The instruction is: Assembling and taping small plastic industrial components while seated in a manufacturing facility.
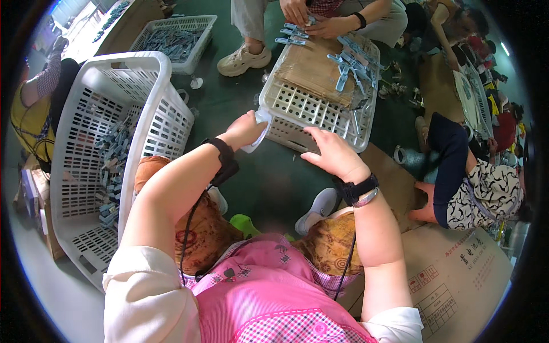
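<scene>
My left hand [245,129] is closed round a curved, whitish translucent plastic piece [264,129], whose kind I cannot make out. It is held beside the near left corner of a white slatted plastic crate [286,110]. Just off the crate's near side, my right hand [333,151] has its fingers apart and nothing in them. On the crate lies a flat piece of brown cardboard [303,71]. Light blue clothes pegs [343,71] are heaped at its right, with several more clothes pegs [291,35] at its far left.
A tall white laundry basket [150,71] holding grey-blue pegs stands at my left. Behind it is a lower white basket [174,43] of pegs. Across the crate, a co-worker's hands [317,23] are over the pegs. Flattened cardboard [457,280] lies at my right, near another seated person [480,188].
</scene>
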`<act>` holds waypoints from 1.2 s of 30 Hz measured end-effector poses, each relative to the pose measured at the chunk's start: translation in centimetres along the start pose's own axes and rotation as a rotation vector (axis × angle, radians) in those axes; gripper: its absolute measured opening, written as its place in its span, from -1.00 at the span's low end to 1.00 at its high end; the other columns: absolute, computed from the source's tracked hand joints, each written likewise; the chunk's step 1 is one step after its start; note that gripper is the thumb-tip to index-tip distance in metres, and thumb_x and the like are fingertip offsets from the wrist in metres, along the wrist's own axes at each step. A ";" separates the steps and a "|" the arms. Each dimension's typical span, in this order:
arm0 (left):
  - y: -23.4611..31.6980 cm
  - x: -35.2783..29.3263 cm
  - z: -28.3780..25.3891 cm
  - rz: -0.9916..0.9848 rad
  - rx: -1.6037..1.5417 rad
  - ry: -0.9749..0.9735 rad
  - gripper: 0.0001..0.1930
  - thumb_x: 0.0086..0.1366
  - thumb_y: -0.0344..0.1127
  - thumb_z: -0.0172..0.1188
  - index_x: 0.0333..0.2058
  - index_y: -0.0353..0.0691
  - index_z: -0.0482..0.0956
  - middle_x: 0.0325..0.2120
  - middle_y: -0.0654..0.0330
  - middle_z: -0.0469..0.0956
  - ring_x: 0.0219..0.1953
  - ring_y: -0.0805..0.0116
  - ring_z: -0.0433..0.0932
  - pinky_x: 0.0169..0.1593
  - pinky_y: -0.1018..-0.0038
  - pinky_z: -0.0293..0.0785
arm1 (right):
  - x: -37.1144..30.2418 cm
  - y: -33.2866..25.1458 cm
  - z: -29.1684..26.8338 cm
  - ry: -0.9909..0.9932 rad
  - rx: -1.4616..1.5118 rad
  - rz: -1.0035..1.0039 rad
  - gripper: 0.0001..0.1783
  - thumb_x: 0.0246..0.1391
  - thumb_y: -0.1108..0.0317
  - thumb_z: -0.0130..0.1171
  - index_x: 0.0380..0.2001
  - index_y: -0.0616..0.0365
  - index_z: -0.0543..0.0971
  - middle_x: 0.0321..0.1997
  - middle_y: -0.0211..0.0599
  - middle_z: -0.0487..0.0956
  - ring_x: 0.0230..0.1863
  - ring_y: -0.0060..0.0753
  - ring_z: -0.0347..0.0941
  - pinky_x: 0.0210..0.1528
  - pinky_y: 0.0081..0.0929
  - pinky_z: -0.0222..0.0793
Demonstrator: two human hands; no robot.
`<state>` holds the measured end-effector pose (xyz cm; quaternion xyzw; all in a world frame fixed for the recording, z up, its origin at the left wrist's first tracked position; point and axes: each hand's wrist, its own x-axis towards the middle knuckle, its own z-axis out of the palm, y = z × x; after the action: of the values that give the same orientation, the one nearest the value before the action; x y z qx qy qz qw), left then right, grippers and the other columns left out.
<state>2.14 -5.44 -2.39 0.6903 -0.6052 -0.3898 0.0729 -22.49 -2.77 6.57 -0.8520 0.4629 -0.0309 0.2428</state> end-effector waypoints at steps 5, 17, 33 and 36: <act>-0.6 0.4 0.4 0.018 -0.049 0.011 -0.44 0.26 -0.04 0.08 -0.01 -0.48 0.34 -0.14 -0.27 0.51 -0.08 -0.09 0.53 -0.04 0.23 0.45 | -1.0 1.3 -0.1 0.000 0.012 0.025 -0.38 -0.10 0.17 0.33 0.02 0.21 0.38 -0.13 0.05 0.56 -0.06 0.05 0.49 0.03 -0.18 0.41; -0.7 1.2 1.3 -0.007 -0.088 0.062 -0.49 0.28 -0.08 0.05 -0.04 -0.48 0.34 -0.17 -0.27 0.52 -0.09 -0.12 0.53 -0.04 0.21 0.44 | -0.1 12.1 2.2 0.388 -0.138 0.351 -0.50 -0.15 0.24 0.31 -0.08 0.16 0.51 -0.04 0.00 0.49 0.01 0.00 0.43 0.05 -0.21 0.39; -2.1 2.4 1.8 -0.095 -0.345 0.024 -0.53 0.33 -0.12 -0.02 0.01 -0.44 0.34 -0.29 -0.05 0.58 -0.32 0.21 0.58 -0.22 0.33 0.50 | 4.8 16.0 2.4 0.557 -0.020 0.574 -0.61 -0.16 0.36 0.25 -0.23 0.23 0.39 -0.23 0.03 0.57 -0.14 0.11 0.50 -0.08 -0.11 0.41; -1.6 2.1 1.3 -0.116 -0.491 -0.026 -0.53 0.31 -0.13 0.04 0.00 -0.45 0.35 -0.34 0.02 0.57 -0.40 0.32 0.57 -0.30 0.39 0.50 | 5.1 16.7 1.9 0.424 -0.042 0.625 -0.67 -0.14 0.36 0.19 -0.27 0.27 0.42 -0.22 0.08 0.56 -0.11 0.15 0.48 -0.05 -0.09 0.39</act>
<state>2.51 -6.40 -5.13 0.6804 -0.4524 -0.5378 0.2080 -31.97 -13.70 -3.41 -0.6490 0.7411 -0.1215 0.1216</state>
